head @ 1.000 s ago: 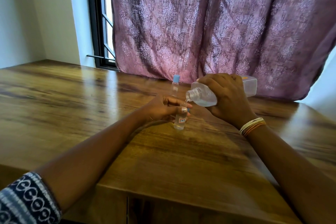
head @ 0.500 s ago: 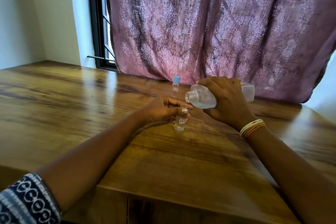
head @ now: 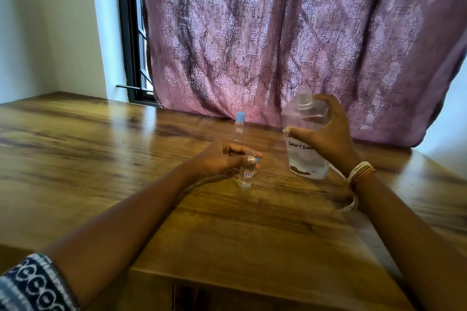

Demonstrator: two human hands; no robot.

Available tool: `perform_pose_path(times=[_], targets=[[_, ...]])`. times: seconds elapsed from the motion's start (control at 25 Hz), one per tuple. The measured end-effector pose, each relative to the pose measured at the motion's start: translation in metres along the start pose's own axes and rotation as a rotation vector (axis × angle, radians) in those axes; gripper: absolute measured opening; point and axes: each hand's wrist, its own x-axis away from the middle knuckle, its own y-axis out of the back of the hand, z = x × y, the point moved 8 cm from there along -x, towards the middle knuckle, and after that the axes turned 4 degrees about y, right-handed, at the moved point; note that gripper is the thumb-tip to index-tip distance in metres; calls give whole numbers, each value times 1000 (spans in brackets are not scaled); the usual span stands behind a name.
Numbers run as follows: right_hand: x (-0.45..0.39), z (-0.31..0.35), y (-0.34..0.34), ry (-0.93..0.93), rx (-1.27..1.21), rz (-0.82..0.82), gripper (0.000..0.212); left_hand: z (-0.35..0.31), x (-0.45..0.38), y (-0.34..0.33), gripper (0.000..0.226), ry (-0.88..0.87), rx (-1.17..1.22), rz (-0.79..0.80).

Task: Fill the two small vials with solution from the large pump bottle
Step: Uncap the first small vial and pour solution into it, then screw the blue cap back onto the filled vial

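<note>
The left hand (head: 222,159) wraps around an uncapped small vial (head: 245,174) standing on the wooden table (head: 101,149), presumably to steady it, and seems to pinch its blue cap (head: 257,160), though that is hard to confirm. At three o'clock from it, the right hand (head: 328,134) grips the large bottle (head: 305,139) upright, neck at twelve, so nothing spills. The pump is not visible. A capped second vial (head: 239,125) waits at twelve o'clock, near the curtain (head: 290,33).
</note>
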Motion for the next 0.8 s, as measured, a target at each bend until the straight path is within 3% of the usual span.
perform_pose_path(times=[0.16,0.36,0.6,0.68,0.8], targets=[[-3,-34,15,-234,-224,-90,75,2,-2,1,44,5,8,3],[-3,-56,22,-298,-237,-75,79,1,-2,2,44,-19,-30,24],[21,-63,8,-437,-234,448,50,-4,2,-2,35,-10,-37,10],[28,-72,11,-489,-201,422,53,-3,2,0,33,-4,-30,7],[28,-82,15,-464,-146,237,64,-2,1,0,35,-6,-3,20]])
